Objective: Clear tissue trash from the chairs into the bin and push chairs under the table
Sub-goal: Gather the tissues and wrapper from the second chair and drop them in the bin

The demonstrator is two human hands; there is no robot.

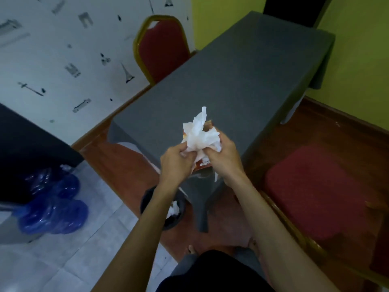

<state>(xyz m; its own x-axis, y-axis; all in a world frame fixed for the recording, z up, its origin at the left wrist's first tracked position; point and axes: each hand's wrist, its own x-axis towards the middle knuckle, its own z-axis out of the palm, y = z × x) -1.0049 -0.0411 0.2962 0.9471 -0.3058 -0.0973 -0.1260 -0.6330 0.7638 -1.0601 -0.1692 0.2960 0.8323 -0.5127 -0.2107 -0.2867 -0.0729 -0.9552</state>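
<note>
From the head camera, a dark round bin [147,199] stands on the floor at the near end of the grey-clothed table [231,81], partly hidden by the left forearm, with white tissue inside. Above the table's near end, the left hand [175,163] and right hand [223,157] both grip one bundle of crumpled white tissue [200,133] with a reddish printed wrapper [203,164]; its lettering is too blurred to read. One red chair [162,49] stands at the far left, another red chair seat [315,194] at the near right.
</note>
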